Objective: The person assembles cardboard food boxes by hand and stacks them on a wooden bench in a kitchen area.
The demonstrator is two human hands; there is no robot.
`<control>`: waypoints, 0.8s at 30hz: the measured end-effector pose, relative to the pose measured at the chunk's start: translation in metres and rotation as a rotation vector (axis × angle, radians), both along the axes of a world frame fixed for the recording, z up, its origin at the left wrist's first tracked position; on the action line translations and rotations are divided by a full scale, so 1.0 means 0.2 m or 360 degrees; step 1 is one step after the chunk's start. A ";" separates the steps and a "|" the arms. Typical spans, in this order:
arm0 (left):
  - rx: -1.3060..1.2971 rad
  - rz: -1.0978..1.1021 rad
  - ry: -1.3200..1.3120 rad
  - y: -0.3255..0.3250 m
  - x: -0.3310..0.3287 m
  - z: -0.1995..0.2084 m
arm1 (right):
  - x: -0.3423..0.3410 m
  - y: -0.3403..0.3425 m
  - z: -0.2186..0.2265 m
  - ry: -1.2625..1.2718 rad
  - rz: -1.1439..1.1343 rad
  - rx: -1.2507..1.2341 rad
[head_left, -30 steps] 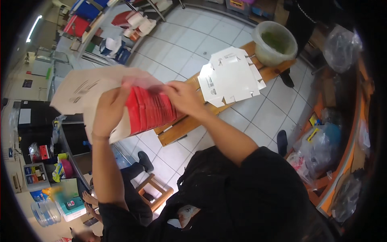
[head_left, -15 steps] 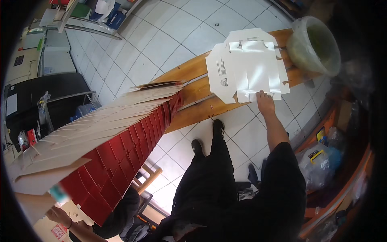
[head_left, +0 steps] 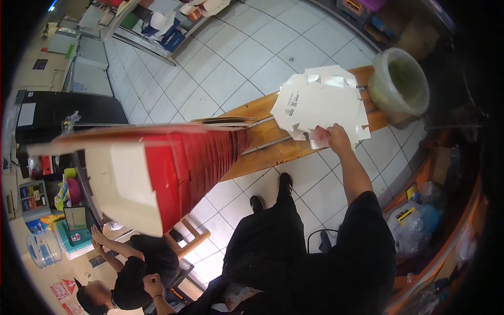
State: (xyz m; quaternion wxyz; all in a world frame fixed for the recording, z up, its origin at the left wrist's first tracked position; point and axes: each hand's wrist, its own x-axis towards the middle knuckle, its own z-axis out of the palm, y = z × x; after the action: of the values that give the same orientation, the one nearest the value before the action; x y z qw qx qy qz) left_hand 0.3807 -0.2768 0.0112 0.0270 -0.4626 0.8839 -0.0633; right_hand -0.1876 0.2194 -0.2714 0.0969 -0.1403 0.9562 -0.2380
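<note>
A flat white cardboard box blank (head_left: 328, 97) with cut flaps lies on the wooden bench. My right hand (head_left: 338, 139) is closed on its near edge, where a small reddish patch shows by the fingers. Left of it rises a tall stack of nested cardboard boxes (head_left: 178, 176), red outside and pale inside. Its upper end, nearest me, is partly smeared by motion. My left hand (head_left: 153, 286), with a thin band at the wrist, is curled into a fist below the stack and apart from it. Nothing shows in that fist.
The slatted wooden bench (head_left: 268, 134) carries the stack, the blank and a translucent bucket (head_left: 398, 84) at its right end. A co-worker (head_left: 142, 262) sits lower left, hands by a tablet-like screen (head_left: 79, 218). Plastic bags (head_left: 412, 226) lie at the right.
My left hand has come away from the stack's top and moved right, closing into a fist. The stack's upper end has shifted up and right in view. My right hand now grips the blank's edge.
</note>
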 end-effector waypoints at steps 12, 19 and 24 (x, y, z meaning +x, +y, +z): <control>0.0574 0.0312 0.0518 0.22 0.12 -0.39 | 0.12 -0.01 0.45 0.0668 -0.0706 -0.0181; 0.1299 -0.0677 0.0622 0.55 -0.34 -0.59 | 1.05 -0.11 0.58 0.0308 -0.0402 -0.0530; 0.2361 -0.0790 0.0604 0.88 -0.51 -0.51 | 1.65 -0.35 0.87 -0.1209 0.0597 -0.0794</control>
State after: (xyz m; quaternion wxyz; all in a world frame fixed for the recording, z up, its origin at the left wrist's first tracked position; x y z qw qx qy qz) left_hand 0.2778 -0.1009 -0.0912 0.1618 -0.1169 0.7622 0.6158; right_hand 0.1420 0.1489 -0.0984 0.4433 -0.2324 0.7253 -0.4726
